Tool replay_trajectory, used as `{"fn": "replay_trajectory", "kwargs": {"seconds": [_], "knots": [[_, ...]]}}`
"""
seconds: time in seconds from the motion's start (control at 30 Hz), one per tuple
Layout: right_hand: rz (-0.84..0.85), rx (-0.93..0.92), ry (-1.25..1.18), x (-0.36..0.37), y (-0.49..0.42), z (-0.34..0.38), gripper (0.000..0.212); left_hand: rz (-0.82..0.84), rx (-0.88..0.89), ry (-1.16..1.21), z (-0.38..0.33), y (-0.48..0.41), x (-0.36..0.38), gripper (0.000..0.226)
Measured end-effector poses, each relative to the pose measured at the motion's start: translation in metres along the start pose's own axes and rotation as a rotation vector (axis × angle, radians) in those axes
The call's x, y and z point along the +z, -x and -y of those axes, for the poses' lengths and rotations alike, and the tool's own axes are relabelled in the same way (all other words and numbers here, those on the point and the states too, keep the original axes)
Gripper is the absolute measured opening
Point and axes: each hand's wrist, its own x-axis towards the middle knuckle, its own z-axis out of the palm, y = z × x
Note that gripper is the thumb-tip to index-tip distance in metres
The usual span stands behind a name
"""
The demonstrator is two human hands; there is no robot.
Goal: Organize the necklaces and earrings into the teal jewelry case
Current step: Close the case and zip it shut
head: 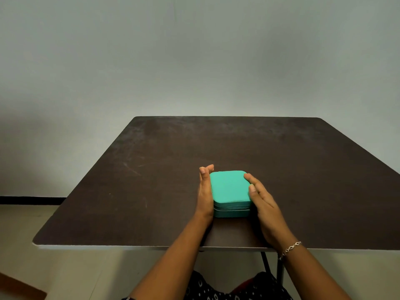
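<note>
Slippage is the main risk here: the teal jewelry case (pixel 229 187) sits shut near the front edge of the table (pixel 151 169), and prying at its lid with only flat hands bracing it could skid it toward that edge. No necklaces or earrings show in the head view. The left hand (pixel 205 198) lies straight-fingered against the case's left side. The right hand (pixel 264 208) flanks the right side, its fingertips touching the lid's edge. Neither hand curls round the case.
</note>
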Motion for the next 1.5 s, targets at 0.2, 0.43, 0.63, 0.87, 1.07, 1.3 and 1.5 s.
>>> {"fn": "replay_trajectory", "kwargs": {"seconds": [0.2,0.43,0.63,0.87,1.07,1.3,1.5], "knots": [[0.217,0.052,0.143,-0.009,0.003,-0.001,0.084,0.003,0.003,0.075,0.004,-0.003,-0.001,0.087],[0.299,-0.074,0.517,-0.026,-0.001,-0.004,0.104,0.044,-0.024,-0.013,-0.003,-0.014,-0.014,0.052],[0.221,-0.175,0.616,-0.022,0.002,-0.008,0.097,0.162,0.035,-0.383,-0.008,-0.040,-0.035,0.038],[0.184,-0.230,0.658,-0.021,0.002,-0.009,0.092,0.322,0.111,-0.788,-0.004,-0.055,-0.043,0.046],[0.140,-0.204,0.681,-0.017,0.004,-0.009,0.098,0.216,0.204,-0.961,-0.010,-0.053,-0.048,0.022],[0.111,-0.184,0.716,-0.014,0.006,-0.008,0.096,0.041,0.298,-1.025,-0.015,-0.045,-0.060,0.014],[0.111,-0.176,0.739,-0.014,0.006,-0.008,0.097,0.160,0.295,-0.965,-0.015,-0.042,-0.063,0.035]]}}
